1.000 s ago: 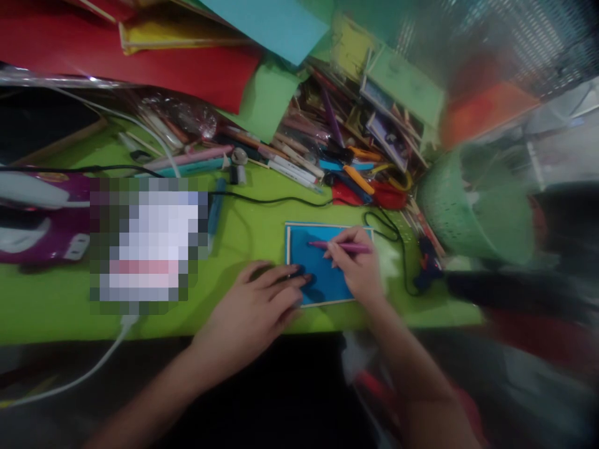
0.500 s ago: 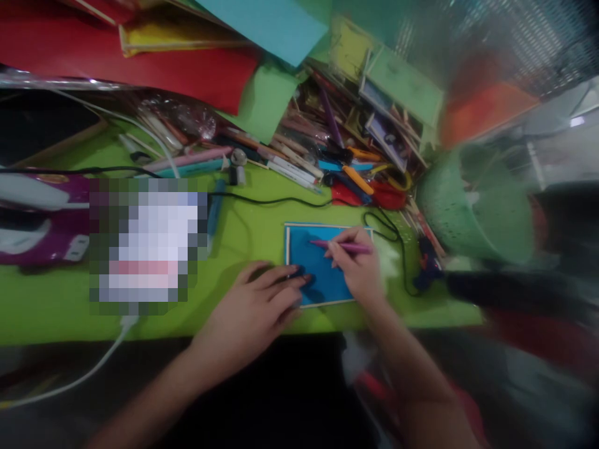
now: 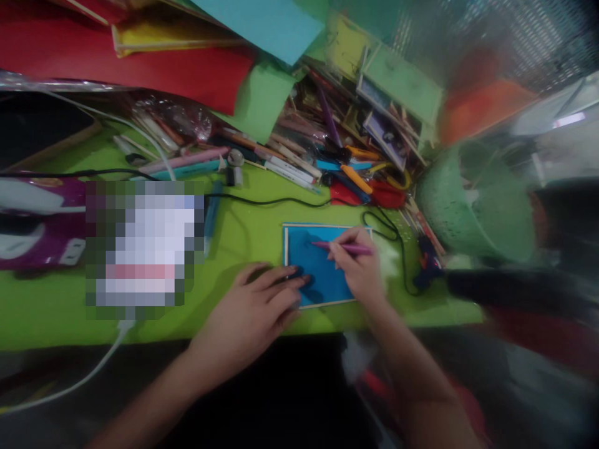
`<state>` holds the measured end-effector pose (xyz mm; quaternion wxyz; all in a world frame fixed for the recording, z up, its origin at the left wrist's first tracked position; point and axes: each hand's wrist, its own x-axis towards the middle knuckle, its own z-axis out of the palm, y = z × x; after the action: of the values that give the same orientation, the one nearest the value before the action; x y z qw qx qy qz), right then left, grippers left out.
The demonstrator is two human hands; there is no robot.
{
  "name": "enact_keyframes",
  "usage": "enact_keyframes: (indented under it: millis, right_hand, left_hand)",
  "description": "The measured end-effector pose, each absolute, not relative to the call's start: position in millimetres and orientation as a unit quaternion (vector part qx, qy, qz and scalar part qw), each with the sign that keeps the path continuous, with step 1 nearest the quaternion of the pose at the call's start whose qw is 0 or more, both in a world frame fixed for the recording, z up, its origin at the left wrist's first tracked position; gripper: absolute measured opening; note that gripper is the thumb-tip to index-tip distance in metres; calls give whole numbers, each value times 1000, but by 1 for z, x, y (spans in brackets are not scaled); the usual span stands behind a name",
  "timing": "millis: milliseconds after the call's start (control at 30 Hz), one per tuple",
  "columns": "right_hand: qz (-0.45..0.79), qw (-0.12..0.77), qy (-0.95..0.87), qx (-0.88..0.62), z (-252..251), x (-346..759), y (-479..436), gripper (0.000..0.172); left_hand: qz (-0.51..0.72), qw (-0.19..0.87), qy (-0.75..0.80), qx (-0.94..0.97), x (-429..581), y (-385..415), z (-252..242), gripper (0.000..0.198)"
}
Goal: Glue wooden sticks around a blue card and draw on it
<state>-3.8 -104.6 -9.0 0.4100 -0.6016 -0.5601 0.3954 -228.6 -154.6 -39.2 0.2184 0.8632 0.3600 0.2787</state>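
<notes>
A blue card (image 3: 322, 274) edged with thin pale sticks lies on the green tabletop in front of me. My right hand (image 3: 358, 262) is closed around a purple pen (image 3: 350, 248), its tip at the upper left part of the card. A small faint dark mark shows on the blue surface just left of the tip. With fingers stretched out, my left hand (image 3: 262, 299) rests flat, its fingertips over the card's lower left edge. Nothing shows in that hand.
A phone-like device (image 3: 145, 243), blurred out, lies to the left with a white cable (image 3: 105, 358). Pens, scissors (image 3: 355, 178) and sticks are heaped behind the card. To the right stand a green bucket (image 3: 486, 212) and a dark blue glue gun (image 3: 427, 262). Coloured paper (image 3: 196, 75) lies at the back.
The pen tip has shifted slightly right on the card, and a small curved mark now shows beside it. My left hand stays in place on the card's edge.
</notes>
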Motion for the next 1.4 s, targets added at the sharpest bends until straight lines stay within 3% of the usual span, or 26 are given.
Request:
enact_keyframes:
  millis: [1400]
  right_hand:
    - [418,397,-574,-582,-10,0,-109,17]
  left_hand:
    - [265,232,363,863,-229,-156,-41,22]
